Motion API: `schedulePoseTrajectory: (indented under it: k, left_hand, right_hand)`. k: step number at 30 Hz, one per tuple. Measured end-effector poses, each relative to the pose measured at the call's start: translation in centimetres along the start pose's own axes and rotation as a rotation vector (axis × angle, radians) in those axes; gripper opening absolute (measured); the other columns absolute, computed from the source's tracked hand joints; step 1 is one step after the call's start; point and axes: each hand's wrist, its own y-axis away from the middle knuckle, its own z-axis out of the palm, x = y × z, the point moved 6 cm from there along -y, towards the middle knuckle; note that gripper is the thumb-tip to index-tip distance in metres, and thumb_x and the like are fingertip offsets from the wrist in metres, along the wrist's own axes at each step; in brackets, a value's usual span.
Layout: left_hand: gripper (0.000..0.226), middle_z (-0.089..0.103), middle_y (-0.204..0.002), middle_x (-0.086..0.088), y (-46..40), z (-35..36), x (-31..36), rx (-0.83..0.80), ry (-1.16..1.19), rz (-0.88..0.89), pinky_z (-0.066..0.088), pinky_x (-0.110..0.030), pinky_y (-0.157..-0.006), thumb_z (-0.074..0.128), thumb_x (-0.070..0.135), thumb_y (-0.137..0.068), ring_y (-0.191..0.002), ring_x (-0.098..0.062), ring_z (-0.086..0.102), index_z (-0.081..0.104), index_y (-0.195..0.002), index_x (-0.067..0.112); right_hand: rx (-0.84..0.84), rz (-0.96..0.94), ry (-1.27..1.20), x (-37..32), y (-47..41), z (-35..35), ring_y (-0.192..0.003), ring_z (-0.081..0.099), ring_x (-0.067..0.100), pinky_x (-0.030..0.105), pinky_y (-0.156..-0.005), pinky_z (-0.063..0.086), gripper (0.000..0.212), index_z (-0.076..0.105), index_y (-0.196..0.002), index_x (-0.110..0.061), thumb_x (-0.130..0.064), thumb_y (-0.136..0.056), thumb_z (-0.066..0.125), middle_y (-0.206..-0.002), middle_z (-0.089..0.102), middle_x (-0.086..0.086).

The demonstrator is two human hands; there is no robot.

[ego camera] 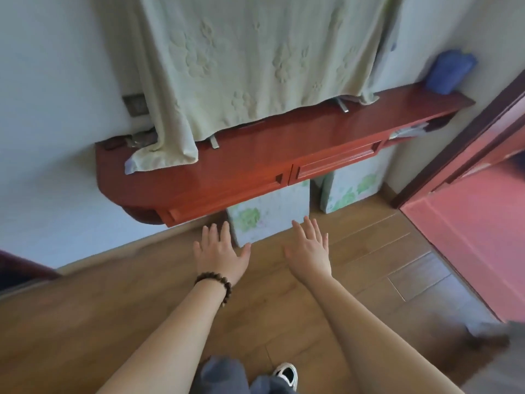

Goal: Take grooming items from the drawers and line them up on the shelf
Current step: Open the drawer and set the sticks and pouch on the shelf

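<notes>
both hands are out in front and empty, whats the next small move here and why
Probably reach the left hand forward to the pull on the nearest drawer of the red shelf unit and slide it open. Both drawers look closed, the right hand holds nothing too, and no grooming items are in view yet.

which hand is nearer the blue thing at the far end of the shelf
Right. The right hand is below and left of the blue thing; the left hand is farther left.

The shelf (255,155) is finished in glossy red-brown wood. A matt, embossed cloth (255,61) is draped above it. The floor (113,308) is laid in smooth wood planks.
</notes>
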Motion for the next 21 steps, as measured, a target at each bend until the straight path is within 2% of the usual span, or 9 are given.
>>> schedulePoseTrajectory:
  k: [9,16,17,19,21]
  left_hand:
    - [0.076,0.020,-0.158,-0.005,-4.2,1.5,-1.6,0.004,0.017,-0.224,0.016,-0.049,-0.117,0.035,0.064,-0.088,-0.147,-0.024,0.009,0.019,-0.149,0.023]
    - [0.074,0.023,-0.156,-0.005,-9.6,3.2,-2.5,-0.012,0.129,-0.332,0.019,-0.048,-0.115,0.039,0.061,-0.089,-0.145,-0.024,0.015,0.020,-0.149,0.022]
    - [0.073,0.026,-0.155,-0.004,-10.2,3.6,-3.0,-0.030,0.198,-0.361,0.021,-0.047,-0.114,0.040,0.060,-0.089,-0.144,-0.023,0.019,0.022,-0.148,0.021]
    - [0.069,0.031,-0.153,-0.004,-11.4,4.4,-4.1,-0.059,0.487,-0.457,0.027,-0.044,-0.111,0.044,0.054,-0.092,-0.140,-0.023,0.029,0.026,-0.148,0.018]
    - [0.060,0.035,-0.151,-0.006,-12.9,5.3,-5.1,-0.098,0.816,-0.588,0.029,-0.042,-0.110,0.042,0.047,-0.096,-0.137,-0.025,0.035,0.031,-0.146,0.014]
  right_hand:
    - [-0.115,-0.174,0.069,-2.0,-8.4,2.0,-0.147,-0.014,0.017,0.046,-0.120,-0.004,0.063,0.014,-0.152,-0.023,-0.046,-0.097,0.035,-0.161,-0.005,0.002]
    - [-0.169,-0.197,0.117,-2.5,-15.2,3.2,-0.148,-0.009,0.018,0.046,-0.120,-0.002,0.062,0.017,-0.151,-0.023,-0.047,-0.098,0.035,-0.161,0.000,0.002]
    - [-0.183,-0.173,0.078,-2.5,-16.1,3.5,-0.148,-0.006,0.018,0.045,-0.120,0.000,0.061,0.019,-0.151,-0.022,-0.046,-0.098,0.037,-0.161,0.003,0.002]
    - [-0.218,-0.088,-0.060,-2.4,-17.9,4.3,-0.148,0.005,0.020,0.044,-0.120,0.010,0.058,0.024,-0.149,-0.021,-0.043,-0.097,0.041,-0.160,0.013,0.003]
    - [-0.268,0.068,-0.280,-2.0,-19.5,5.0,-0.138,0.031,0.023,0.040,-0.111,0.030,0.054,0.031,-0.146,-0.021,-0.040,-0.097,0.044,-0.153,0.031,0.001]
